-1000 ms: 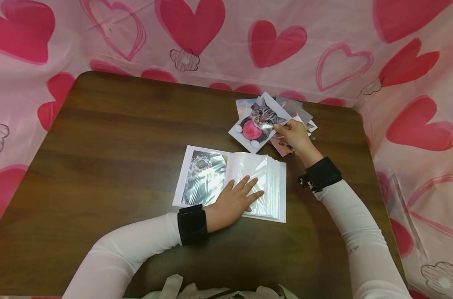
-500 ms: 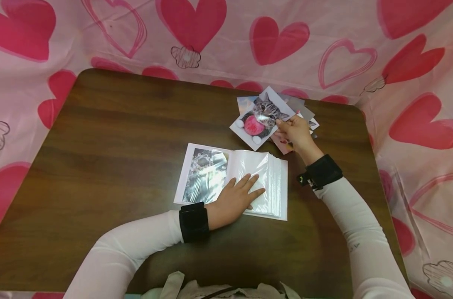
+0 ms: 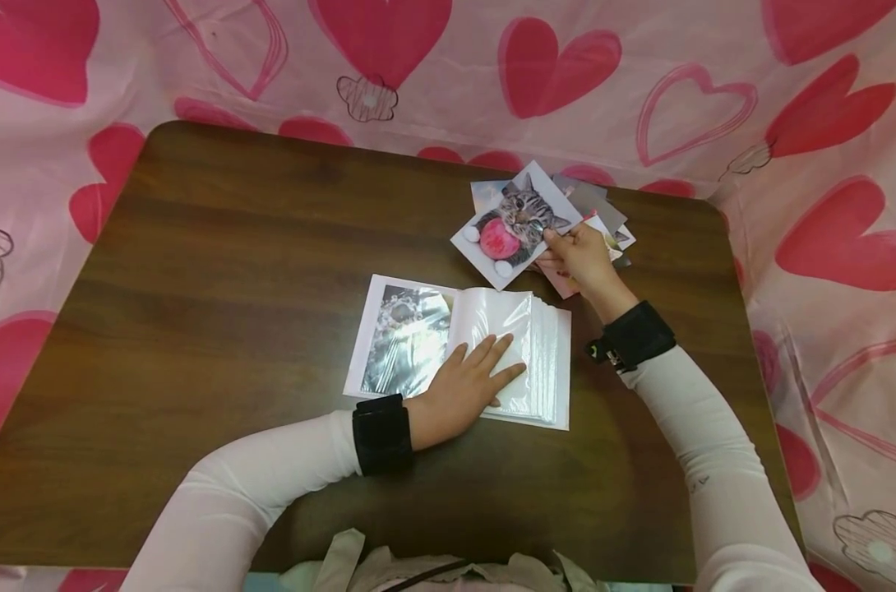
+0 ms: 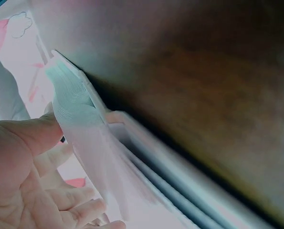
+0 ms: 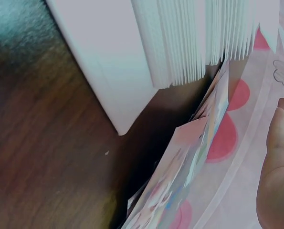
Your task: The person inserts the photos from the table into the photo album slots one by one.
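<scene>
An open photo album (image 3: 563, 370) with clear sleeves lies on the brown table. Its left page carries a dark, glare-covered photo (image 3: 404, 341); the facing sleeve looks whitish and bare. Flat on that right page rests my left hand (image 3: 463, 390), fingers spread; the left wrist view has this hand (image 4: 32, 176) beside the thick stack of pages (image 4: 77, 100). Between thumb and fingers my right hand (image 3: 584, 259) pinches a photo of a tabby cat with a pink ball (image 3: 518, 226), held tilted over a loose pile of photos (image 3: 592, 201).
The photo pile (image 5: 180, 167) lies close to the album's corner (image 5: 118, 114) in the right wrist view. Behind the table (image 3: 233, 247) hangs a pink cloth (image 3: 448, 107) printed with hearts, and it continues along the right side.
The head view has tilted slightly, so the scene sits higher in it. My right hand still pinches the cat photo above the pile, and my left hand stays on the album page.
</scene>
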Demonstrator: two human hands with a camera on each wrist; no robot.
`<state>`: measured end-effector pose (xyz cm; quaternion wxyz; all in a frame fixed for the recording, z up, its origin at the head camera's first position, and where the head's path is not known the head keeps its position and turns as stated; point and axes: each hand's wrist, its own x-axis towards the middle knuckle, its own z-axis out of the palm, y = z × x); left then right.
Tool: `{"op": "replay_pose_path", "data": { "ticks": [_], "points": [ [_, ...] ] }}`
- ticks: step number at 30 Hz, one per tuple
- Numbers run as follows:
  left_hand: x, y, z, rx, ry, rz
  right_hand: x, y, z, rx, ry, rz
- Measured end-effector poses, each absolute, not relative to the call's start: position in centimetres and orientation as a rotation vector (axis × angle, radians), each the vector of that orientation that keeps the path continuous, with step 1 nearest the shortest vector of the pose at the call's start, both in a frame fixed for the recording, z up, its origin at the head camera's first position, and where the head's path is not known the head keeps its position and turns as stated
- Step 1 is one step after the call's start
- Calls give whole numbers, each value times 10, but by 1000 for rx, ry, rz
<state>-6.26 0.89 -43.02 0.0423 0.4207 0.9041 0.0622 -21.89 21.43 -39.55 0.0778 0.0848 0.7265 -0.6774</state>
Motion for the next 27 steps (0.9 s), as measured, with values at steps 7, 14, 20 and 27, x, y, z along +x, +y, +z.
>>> {"op": "replay_pose_path", "data": {
  "ticks": [7, 14, 20, 27],
  "points": [
    [-64, 10, -432, 1316, 2773, 196, -219, 216, -402, 241, 2149, -2095],
    [-73, 10, -433, 1209, 2745, 279, -220, 217, -400, 243, 2303, -1983],
    [-78, 9, -428, 1193, 2693, 341, -219, 216, -393, 241, 2185, -2155],
    [-79, 9, -421, 1218, 2699, 376, -220, 215, -384, 238, 2151, -2197]
  ]
}}
